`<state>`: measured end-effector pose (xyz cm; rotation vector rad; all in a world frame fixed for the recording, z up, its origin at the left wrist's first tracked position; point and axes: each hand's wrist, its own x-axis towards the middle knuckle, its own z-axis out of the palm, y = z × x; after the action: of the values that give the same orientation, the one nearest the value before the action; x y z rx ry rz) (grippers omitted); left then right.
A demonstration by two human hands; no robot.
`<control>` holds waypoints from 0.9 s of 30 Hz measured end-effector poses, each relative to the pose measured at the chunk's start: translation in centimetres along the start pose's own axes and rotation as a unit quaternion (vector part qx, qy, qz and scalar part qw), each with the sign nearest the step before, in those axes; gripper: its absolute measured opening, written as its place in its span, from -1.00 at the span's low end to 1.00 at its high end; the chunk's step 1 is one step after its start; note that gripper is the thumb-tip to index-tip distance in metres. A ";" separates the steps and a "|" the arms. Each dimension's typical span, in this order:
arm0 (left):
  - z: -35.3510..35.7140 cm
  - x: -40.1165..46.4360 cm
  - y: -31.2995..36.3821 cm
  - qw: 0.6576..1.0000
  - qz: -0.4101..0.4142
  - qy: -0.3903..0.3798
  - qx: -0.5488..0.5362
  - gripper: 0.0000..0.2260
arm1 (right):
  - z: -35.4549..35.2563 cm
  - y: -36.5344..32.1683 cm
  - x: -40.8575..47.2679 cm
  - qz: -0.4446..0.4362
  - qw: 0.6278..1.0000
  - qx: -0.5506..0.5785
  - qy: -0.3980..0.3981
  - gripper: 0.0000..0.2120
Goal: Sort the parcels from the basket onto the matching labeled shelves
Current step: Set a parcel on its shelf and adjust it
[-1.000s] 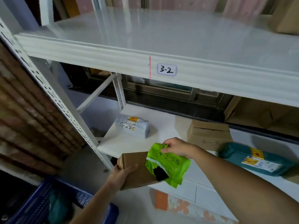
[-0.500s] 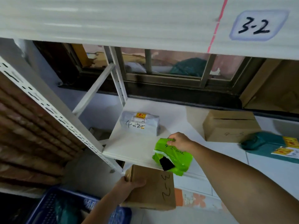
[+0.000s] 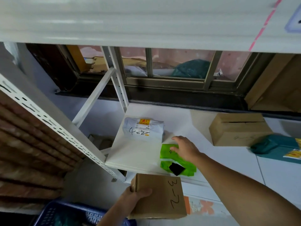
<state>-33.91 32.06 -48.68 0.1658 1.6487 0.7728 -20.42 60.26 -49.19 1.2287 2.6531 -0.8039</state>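
A white metal shelving unit stands against a barred window, its lower shelf (image 3: 138, 154) carrying the parcels. At far left a perforated upright slants down past a brick wall, and a blue basket (image 3: 65, 216) sits low beside it. Next, the left hand (image 3: 135, 199) grips the corner of a brown box (image 3: 160, 195) marked 3-2, fingers curled round its edge, held below the shelf's front lip. Above it a grey mailer (image 3: 143, 129) lies at the shelf's left end. Just right, the green parcel (image 3: 175, 159) marked 4 lies on the shelf near the front edge, its lower end overhanging slightly. The right hand (image 3: 185, 147) hovers over it with fingers spread and relaxed, holding nothing. I'd say it wants nudging further in so it can't slide off. Then the brown box should go up to the shelf above, whose label (image 3: 293, 20) shows at top right. Farther right sit a cardboard carton (image 3: 237, 129) and a teal package (image 3: 275, 147), leaving room.
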 end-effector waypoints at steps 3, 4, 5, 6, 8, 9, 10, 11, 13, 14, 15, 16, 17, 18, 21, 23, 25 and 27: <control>0.0 -0.8 0.2 1.000 0.003 -0.019 -0.002 -0.09 | 0.9 0.5 -3.8 -0.044 0.995 -0.083 0.035 -0.66; 0.0 -0.9 0.3 1.000 0.003 -0.025 0.001 -0.12 | 1.6 0.7 -5.1 -0.062 0.992 -0.108 0.021 -0.66; 0.2 -0.7 0.6 1.000 -0.003 -0.031 0.002 -0.16 | 2.2 1.1 -6.3 -0.079 0.989 -0.125 -0.004 -0.63; 0.6 -0.9 0.9 0.999 -0.005 -0.038 0.005 -0.22 | 2.9 1.5 -7.4 -0.096 0.985 -0.138 -0.029 -0.60; 1.4 -0.8 1.1 0.999 -0.008 -0.039 -0.002 -0.31 | 3.8 2.3 -8.6 -0.118 0.979 -0.156 -0.055 -0.54; 1.7 -0.7 1.0 0.999 -0.017 -0.043 -0.007 -0.33 | 4.1 2.6 -8.8 -0.117 0.978 -0.159 -0.060 -0.53; 2.1 -0.7 0.8 0.999 -0.021 -0.048 -0.013 -0.36 | 4.3 3.0 -8.8 -0.112 0.979 -0.161 -0.064 -0.52; 2.4 -0.7 0.7 0.999 -0.016 -0.047 -0.008 -0.39 | 4.4 3.3 -8.7 -0.105 0.979 -0.163 -0.065 -0.52; 2.5 -0.7 0.2 0.999 -0.016 -0.036 0.006 -0.32 | 4.4 3.7 -8.0 -0.098 0.980 -0.165 -0.059 -0.51; 2.6 -0.8 -0.1 0.999 -0.010 -0.042 0.006 -0.25 | 4.3 4.0 -7.6 -0.093 0.981 -0.162 -0.059 -0.52; 2.6 -0.9 -0.3 0.999 -0.009 -0.051 0.010 -0.22 | 4.1 4.2 -7.2 -0.086 0.982 -0.156 -0.060 -0.52; 2.8 -0.9 -0.5 0.999 -0.010 -0.050 0.014 -0.22 | 3.8 4.4 -6.6 -0.077 0.984 -0.150 -0.061 -0.52; 3.0 -0.6 -0.6 0.999 -0.010 -0.046 0.025 -0.22 | 3.6 4.6 -6.0 -0.068 0.985 -0.145 -0.062 -0.53; 3.2 -0.4 -0.8 0.998 -0.013 -0.044 0.034 -0.20 | 3.3 4.8 -5.3 -0.059 0.986 -0.139 -0.064 -0.53; 3.4 -0.4 -1.7 0.998 -0.003 -0.043 0.053 -0.13 | 1.8 4.7 -2.9 -0.035 0.987 -0.136 -0.075 -0.54; 3.3 -0.3 -2.0 0.998 0.005 -0.043 0.051 -0.06 | 0.9 4.7 -1.1 -0.027 0.987 -0.139 -0.081 -0.55; 2.8 0.0 -2.3 0.997 0.012 -0.040 0.060 -0.05 | 0.1 4.8 0.5 -0.027 0.986 -0.134 -0.091 -0.58; 2.6 -0.2 -1.8 0.999 -0.002 -0.033 0.033 -0.10 | -0.4 5.1 1.8 -0.027 0.986 -0.128 -0.108 -0.61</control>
<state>-30.89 31.62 -49.59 0.2335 1.6116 0.7038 -17.82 64.34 -51.50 0.9537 2.5245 -0.5461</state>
